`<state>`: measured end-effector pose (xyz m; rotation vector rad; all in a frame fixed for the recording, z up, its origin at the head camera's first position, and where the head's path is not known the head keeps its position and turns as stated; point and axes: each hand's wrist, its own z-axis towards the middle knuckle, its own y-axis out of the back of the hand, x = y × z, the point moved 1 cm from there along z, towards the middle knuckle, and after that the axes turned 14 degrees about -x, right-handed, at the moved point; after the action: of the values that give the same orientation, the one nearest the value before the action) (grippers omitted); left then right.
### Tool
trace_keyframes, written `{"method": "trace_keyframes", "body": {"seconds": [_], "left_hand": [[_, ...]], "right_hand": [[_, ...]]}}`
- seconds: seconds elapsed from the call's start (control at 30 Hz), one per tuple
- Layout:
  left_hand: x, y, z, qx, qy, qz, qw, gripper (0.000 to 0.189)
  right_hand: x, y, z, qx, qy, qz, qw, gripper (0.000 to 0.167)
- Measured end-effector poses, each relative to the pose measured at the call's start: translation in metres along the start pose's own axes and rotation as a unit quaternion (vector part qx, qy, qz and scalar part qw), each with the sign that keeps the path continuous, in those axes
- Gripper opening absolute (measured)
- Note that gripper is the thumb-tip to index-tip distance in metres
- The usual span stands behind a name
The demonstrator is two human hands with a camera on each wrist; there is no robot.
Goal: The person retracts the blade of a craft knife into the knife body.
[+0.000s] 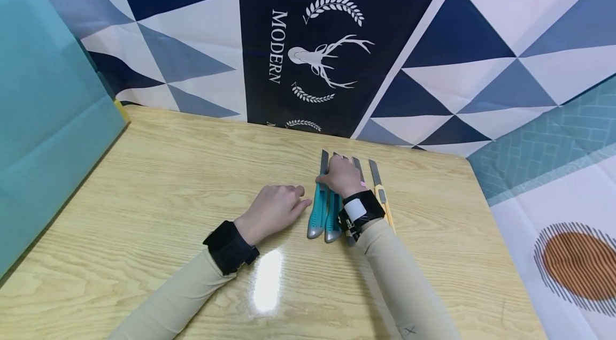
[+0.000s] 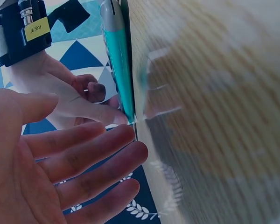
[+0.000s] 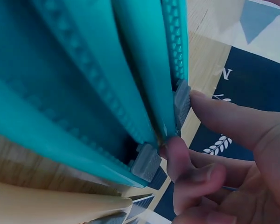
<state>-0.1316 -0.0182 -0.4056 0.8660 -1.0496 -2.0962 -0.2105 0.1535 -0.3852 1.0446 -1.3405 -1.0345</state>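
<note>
Several utility knives lie side by side on the table, blade ends toward the wall. Leftmost is a teal utility knife with a grey end cap; my right hand pinches it near its grey slider, thumb on one side and a finger on the other. Beside it lies a second teal knife, partly under the right hand and wrist. Farther right is a yellow knife; a pinkish part shows between, mostly hidden. My left hand stays left of the knives, its fingers extended and holding nothing.
The wooden table meets a patterned wall covering at the back. A teal panel stands along the left edge. Light glares off the tabletop between the forearms. Each wrist wears a black strap.
</note>
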Motion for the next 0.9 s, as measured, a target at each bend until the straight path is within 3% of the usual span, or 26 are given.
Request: {"method": "trace_keyframes", "body": {"seconds": [0.27,0.53,0.9], "left_hand": [[0.000,0.000,0.000,0.003,0.003,-0.001,1.0000,0.031],[-0.001,0.001,0.000,-0.008,-0.002,-0.006,1.0000,0.029],[0.000,0.002,0.000,-0.004,0.006,-0.003,1.0000,0.029]], "right_hand": [[0.003,-0.002,0.001,-0.020,0.003,-0.019,0.9996,0.033],[0.012,-0.005,0.003,-0.001,0.002,-0.042,0.9991,0.031],[0.016,-0.007,0.003,0.040,-0.013,0.029,0.9987,0.030]]}}
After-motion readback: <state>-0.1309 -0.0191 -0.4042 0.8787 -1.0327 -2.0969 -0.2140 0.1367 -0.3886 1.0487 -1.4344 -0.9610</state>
